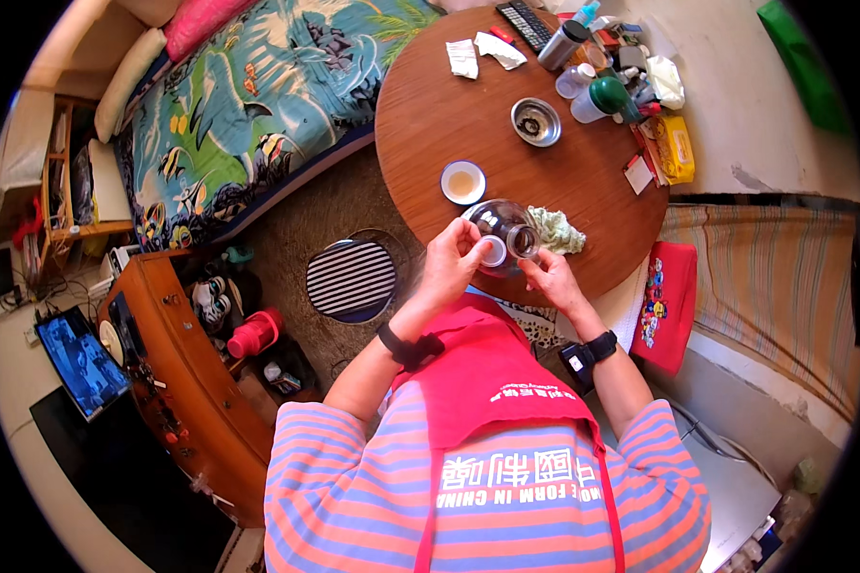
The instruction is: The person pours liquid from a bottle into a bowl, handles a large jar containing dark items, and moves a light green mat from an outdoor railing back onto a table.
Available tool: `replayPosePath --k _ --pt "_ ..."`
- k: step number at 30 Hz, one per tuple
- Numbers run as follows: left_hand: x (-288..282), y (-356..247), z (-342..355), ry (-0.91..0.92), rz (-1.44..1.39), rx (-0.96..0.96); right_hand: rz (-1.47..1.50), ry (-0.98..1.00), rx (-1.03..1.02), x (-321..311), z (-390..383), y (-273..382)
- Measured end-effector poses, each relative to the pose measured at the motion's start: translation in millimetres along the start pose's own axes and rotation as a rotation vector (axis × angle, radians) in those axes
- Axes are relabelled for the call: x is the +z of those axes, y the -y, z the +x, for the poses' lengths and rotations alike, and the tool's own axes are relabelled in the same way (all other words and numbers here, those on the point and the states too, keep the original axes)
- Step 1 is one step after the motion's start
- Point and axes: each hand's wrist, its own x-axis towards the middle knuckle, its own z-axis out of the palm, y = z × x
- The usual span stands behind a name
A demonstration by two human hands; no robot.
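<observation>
i've got a clear glass jar (503, 232) up in both hands at the near edge of the round wooden table (420, 115), just over the rim, tipped on its side w/ the mouth facing back toward me. left hand (452, 260) is wrapped round the left wall, fingers curled shut on the glass, thumb close to a small white round piece (494, 251) at the mouth — can't tell if that's a lid or smth inside. right hand (548, 277) pinches the right side of the rim, fingers closed on it too. a crumpled greenish cloth (556, 231) lies on the table just right of the jar, touching or nearly so. farther in sits a small white dish w/ amber liquid (463, 181), and beyond it a metal dish (536, 121); bottles and clutter crowd the far right. to do this well, i reckon: keep the left hand as the steady cradle and let the right do the fine work, hold the jar over the table rather than past its edge, grip firm but not squeezing — glass is slick and round. watch the dish of liquid, it's near enough to the elbows' swing to get knocked.
</observation>
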Motion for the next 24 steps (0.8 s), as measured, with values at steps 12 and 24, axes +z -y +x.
replayPosePath --k 12,24 --pt "68.6 -37.2 20.5 -0.107 0.530 0.273 0.308 0.287 0.043 -37.8 -5.6 4.6" --pt "76.3 -32.8 26.9 -0.130 0.715 0.340 0.219 0.254 0.249 -44.1 6.3 17.7"
